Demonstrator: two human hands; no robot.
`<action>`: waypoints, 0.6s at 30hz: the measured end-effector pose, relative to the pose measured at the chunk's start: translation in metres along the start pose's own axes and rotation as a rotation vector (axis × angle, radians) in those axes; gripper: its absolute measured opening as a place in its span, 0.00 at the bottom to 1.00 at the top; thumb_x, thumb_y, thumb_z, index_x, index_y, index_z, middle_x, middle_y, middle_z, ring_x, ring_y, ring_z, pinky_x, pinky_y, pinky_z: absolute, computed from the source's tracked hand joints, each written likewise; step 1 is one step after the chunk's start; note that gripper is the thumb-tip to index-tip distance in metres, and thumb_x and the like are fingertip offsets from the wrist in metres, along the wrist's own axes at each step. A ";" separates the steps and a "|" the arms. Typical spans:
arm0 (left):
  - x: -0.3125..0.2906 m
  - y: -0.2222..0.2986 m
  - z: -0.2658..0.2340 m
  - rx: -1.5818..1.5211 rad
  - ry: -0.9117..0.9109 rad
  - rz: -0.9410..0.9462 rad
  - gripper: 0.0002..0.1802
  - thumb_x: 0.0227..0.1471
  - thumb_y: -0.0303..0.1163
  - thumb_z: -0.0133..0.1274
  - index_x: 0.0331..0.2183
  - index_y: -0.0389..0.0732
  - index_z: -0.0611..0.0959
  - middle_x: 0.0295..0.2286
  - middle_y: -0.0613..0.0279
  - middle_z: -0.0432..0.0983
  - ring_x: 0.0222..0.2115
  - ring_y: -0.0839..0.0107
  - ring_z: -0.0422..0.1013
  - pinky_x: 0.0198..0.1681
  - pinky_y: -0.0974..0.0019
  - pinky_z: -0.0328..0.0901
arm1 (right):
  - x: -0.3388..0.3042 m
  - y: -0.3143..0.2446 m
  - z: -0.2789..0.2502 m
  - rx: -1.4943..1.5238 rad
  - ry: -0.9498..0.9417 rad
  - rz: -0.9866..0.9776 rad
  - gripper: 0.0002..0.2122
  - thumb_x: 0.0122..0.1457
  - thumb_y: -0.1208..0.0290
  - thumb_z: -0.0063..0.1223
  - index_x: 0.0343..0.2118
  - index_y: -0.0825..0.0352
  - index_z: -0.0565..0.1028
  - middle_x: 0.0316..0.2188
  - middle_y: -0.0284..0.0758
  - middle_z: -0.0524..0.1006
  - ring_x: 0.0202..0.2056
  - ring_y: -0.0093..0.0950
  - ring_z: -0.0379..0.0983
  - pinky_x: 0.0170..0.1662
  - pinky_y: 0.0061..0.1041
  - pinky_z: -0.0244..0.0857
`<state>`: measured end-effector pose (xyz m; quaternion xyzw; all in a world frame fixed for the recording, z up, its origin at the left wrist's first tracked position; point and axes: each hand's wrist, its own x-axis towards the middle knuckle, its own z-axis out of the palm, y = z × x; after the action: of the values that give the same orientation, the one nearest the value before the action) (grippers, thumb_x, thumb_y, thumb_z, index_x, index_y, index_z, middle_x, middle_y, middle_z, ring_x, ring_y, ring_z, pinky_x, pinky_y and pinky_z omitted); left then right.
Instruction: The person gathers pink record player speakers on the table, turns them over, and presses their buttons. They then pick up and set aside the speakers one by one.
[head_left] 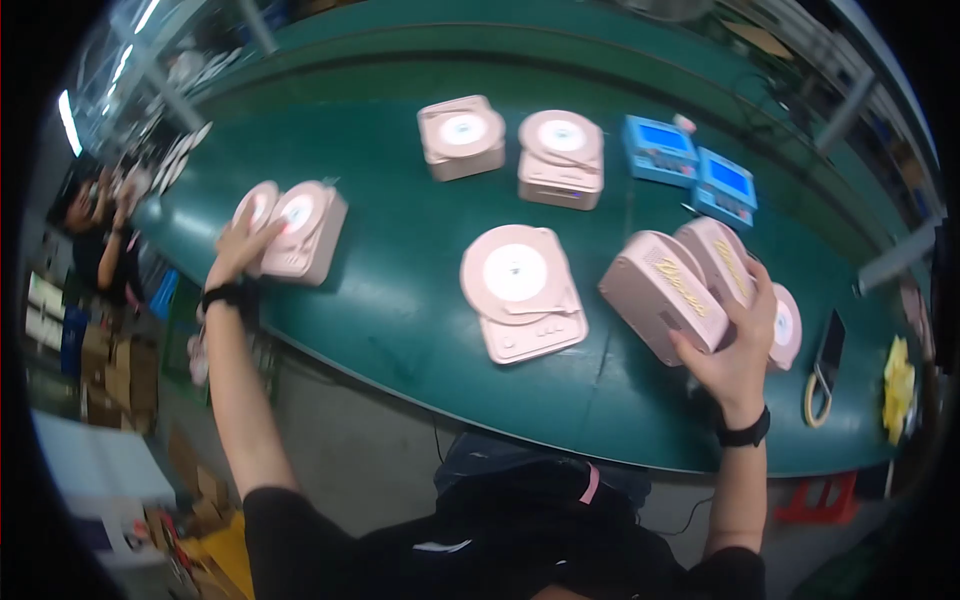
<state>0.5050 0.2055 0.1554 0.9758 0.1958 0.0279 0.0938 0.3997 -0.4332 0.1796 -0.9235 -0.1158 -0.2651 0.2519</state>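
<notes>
My left hand reaches to the left end of the table, its fingers closed over a pair of pink mini record players standing side by side. On the right, my right hand grips pink mini record players tilted up against each other, their speaker-grille sides with yellow lettering showing. Part of another pink record player shows behind that hand. Between my hands a single pink record player lies flat, its white-centred disc facing up. Two more, one at the left and one at the right, stand farther back.
Two blue devices with screens sit at the back right of the green table. Near the right edge lie a dark phone-like slab, a tape roll and yellow material. Another person is at the far left.
</notes>
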 end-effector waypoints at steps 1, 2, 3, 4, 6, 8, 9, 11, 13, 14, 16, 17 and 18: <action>-0.001 0.002 0.004 0.015 0.003 -0.006 0.56 0.41 0.70 0.53 0.64 0.49 0.59 0.54 0.32 0.63 0.58 0.40 0.56 0.61 0.51 0.51 | 0.002 0.001 -0.005 -0.065 0.005 0.023 0.28 0.35 0.57 0.69 0.41 0.67 0.78 0.58 0.54 0.60 0.60 0.52 0.55 0.60 0.46 0.52; -0.005 0.005 0.008 0.032 0.025 0.036 0.52 0.44 0.68 0.52 0.63 0.51 0.60 0.52 0.31 0.64 0.56 0.39 0.60 0.59 0.51 0.54 | 0.006 0.002 -0.008 -0.043 -0.021 -0.053 0.27 0.34 0.58 0.70 0.39 0.68 0.78 0.57 0.55 0.61 0.58 0.52 0.57 0.58 0.46 0.54; -0.008 0.010 0.012 0.019 0.023 0.033 0.49 0.45 0.67 0.52 0.63 0.53 0.60 0.51 0.31 0.66 0.54 0.39 0.61 0.58 0.50 0.55 | 0.010 0.003 -0.014 -0.013 -0.043 -0.113 0.26 0.33 0.58 0.70 0.36 0.69 0.78 0.56 0.55 0.62 0.57 0.52 0.59 0.56 0.46 0.56; -0.012 0.017 0.016 0.030 0.034 0.040 0.47 0.47 0.66 0.51 0.63 0.55 0.61 0.49 0.32 0.67 0.53 0.39 0.63 0.57 0.50 0.56 | 0.013 0.002 -0.020 -0.077 -0.028 -0.070 0.26 0.33 0.58 0.70 0.36 0.69 0.78 0.56 0.55 0.62 0.57 0.52 0.59 0.56 0.46 0.56; -0.025 0.036 0.023 0.072 0.086 0.041 0.46 0.48 0.66 0.50 0.64 0.59 0.59 0.48 0.32 0.67 0.51 0.39 0.63 0.58 0.48 0.55 | 0.021 -0.001 -0.030 -0.118 -0.117 -0.238 0.26 0.32 0.59 0.70 0.35 0.71 0.78 0.53 0.55 0.64 0.53 0.52 0.62 0.53 0.46 0.60; -0.040 0.059 0.027 0.093 0.090 0.025 0.45 0.49 0.66 0.48 0.64 0.60 0.57 0.48 0.29 0.65 0.51 0.35 0.62 0.59 0.45 0.52 | 0.029 -0.005 -0.041 -0.155 -0.132 -0.223 0.27 0.32 0.58 0.69 0.35 0.71 0.79 0.53 0.55 0.64 0.53 0.51 0.62 0.53 0.45 0.60; -0.047 0.072 0.027 0.075 0.098 0.080 0.45 0.49 0.66 0.48 0.64 0.60 0.57 0.48 0.29 0.65 0.51 0.35 0.62 0.59 0.45 0.52 | 0.034 -0.006 -0.047 -0.157 -0.163 -0.256 0.27 0.32 0.58 0.69 0.36 0.72 0.79 0.53 0.54 0.64 0.52 0.51 0.62 0.53 0.45 0.60; -0.068 0.097 0.030 0.143 0.059 0.024 0.45 0.50 0.66 0.48 0.64 0.60 0.57 0.50 0.24 0.61 0.52 0.32 0.59 0.59 0.43 0.50 | 0.043 0.000 -0.063 -0.169 -0.186 -0.279 0.27 0.32 0.58 0.69 0.36 0.72 0.79 0.53 0.54 0.64 0.52 0.50 0.62 0.53 0.44 0.60; -0.086 0.121 0.034 0.117 0.058 0.071 0.45 0.50 0.65 0.48 0.64 0.59 0.57 0.51 0.23 0.60 0.52 0.32 0.58 0.59 0.43 0.50 | 0.053 0.015 -0.082 -0.206 -0.120 -0.260 0.28 0.34 0.56 0.68 0.38 0.70 0.79 0.52 0.52 0.66 0.52 0.48 0.63 0.54 0.42 0.60; -0.094 0.131 0.036 0.108 0.071 0.100 0.45 0.51 0.64 0.48 0.64 0.59 0.57 0.51 0.22 0.59 0.52 0.31 0.58 0.59 0.43 0.50 | 0.059 0.026 -0.090 -0.228 -0.075 -0.286 0.28 0.34 0.56 0.67 0.40 0.69 0.80 0.51 0.51 0.67 0.52 0.48 0.63 0.54 0.42 0.60; -0.106 0.146 0.038 0.097 0.088 0.134 0.44 0.51 0.63 0.49 0.65 0.59 0.57 0.51 0.21 0.58 0.53 0.31 0.57 0.59 0.43 0.50 | 0.074 0.058 -0.108 -0.285 -0.013 -0.269 0.28 0.35 0.55 0.67 0.41 0.67 0.80 0.50 0.50 0.69 0.52 0.46 0.64 0.54 0.40 0.60; -0.111 0.151 0.038 0.081 0.074 0.144 0.44 0.51 0.62 0.49 0.65 0.58 0.56 0.51 0.21 0.57 0.53 0.32 0.57 0.59 0.44 0.50 | 0.082 0.077 -0.118 -0.348 0.063 -0.294 0.28 0.36 0.55 0.66 0.42 0.66 0.80 0.49 0.49 0.70 0.51 0.45 0.65 0.55 0.39 0.60; -0.115 0.154 0.038 0.066 0.059 0.153 0.44 0.52 0.61 0.50 0.65 0.58 0.56 0.52 0.20 0.56 0.53 0.32 0.56 0.59 0.45 0.50 | 0.088 0.097 -0.129 -0.398 0.103 -0.272 0.28 0.36 0.55 0.66 0.43 0.64 0.80 0.49 0.48 0.71 0.51 0.45 0.66 0.55 0.38 0.60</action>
<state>0.4605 0.0153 0.1455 0.9892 0.1243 0.0572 0.0532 0.4515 -0.5761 0.2833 -0.9161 -0.1715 -0.3610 0.0328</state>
